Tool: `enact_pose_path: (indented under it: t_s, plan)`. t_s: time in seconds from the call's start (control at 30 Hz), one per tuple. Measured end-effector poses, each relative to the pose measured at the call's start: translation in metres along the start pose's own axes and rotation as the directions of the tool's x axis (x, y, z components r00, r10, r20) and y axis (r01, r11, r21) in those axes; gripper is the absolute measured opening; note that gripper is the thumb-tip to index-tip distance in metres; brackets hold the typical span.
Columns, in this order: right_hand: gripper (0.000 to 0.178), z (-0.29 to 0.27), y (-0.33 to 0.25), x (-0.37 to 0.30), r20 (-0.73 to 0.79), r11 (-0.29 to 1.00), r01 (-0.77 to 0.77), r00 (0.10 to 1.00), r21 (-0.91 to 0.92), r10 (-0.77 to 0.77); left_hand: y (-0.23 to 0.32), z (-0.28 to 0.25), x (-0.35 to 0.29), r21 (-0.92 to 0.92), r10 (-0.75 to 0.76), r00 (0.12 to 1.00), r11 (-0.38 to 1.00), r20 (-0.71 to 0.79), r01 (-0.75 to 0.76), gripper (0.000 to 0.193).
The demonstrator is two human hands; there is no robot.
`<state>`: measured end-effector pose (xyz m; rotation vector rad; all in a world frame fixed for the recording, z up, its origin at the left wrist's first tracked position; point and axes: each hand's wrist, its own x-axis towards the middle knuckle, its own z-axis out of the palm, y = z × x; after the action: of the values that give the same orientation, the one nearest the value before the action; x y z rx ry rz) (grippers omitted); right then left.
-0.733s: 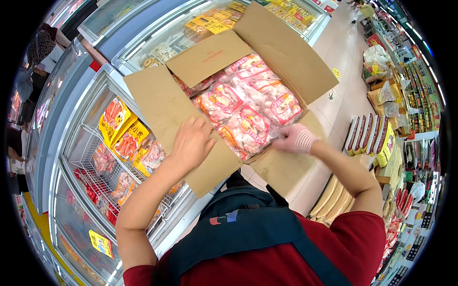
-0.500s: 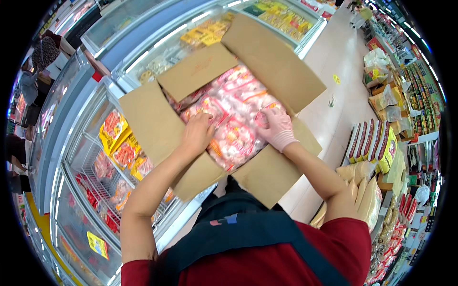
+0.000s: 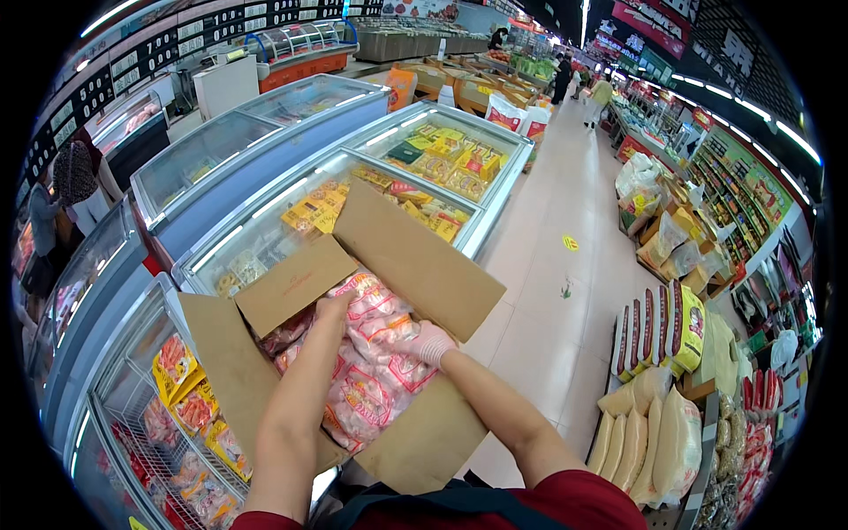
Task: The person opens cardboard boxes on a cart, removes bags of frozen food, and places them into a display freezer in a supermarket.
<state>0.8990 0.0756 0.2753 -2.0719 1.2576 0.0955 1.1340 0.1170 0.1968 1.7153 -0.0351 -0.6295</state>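
An open cardboard box (image 3: 424, 433) with its flaps spread holds several clear plastic bags (image 3: 358, 397) with red and pink print and pale pink contents. Bare and reaching to the far part of the box, my left hand (image 3: 334, 307) is closed on the top of a bag, its fingertips partly hidden. My right hand (image 3: 427, 343), in a pinkish-white glove, grips the right side of the bags; its fingers curl down out of sight. Both forearms come over the near flaps.
Glass-topped freezers (image 3: 309, 177) stand ahead and to the left, one with a wire basket (image 3: 150, 450) and yellow packs (image 3: 181, 371). A tiled aisle (image 3: 539, 327) runs along the right, past stacked rice sacks (image 3: 636, 433) and shelves. Other people (image 3: 601, 95) are far down the aisle.
My view has tilted up, showing more of the store ahead. My left hand has gone from the near left of the bags to their far side. My right hand still holds the right side.
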Motion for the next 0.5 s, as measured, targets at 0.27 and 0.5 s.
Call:
enact_pose_path:
  t_s: [0.27, 0.5]
  plan:
    - [0.076, -0.005, 0.011, 0.008, 0.165, 0.911, -0.018, 0.985, 0.412, -0.055, 0.042, -0.007, -0.039, 0.278, 0.005, 1.0, 0.96, 0.018, -0.01, 0.061]
    - [0.046, -0.007, -0.018, -0.03, 0.309, 0.816, -0.039, 0.935, 0.577, -0.173, 0.1, -0.177, -0.159, -0.433, 0.072, 0.966, 0.9, 0.247, 0.044, 0.029]
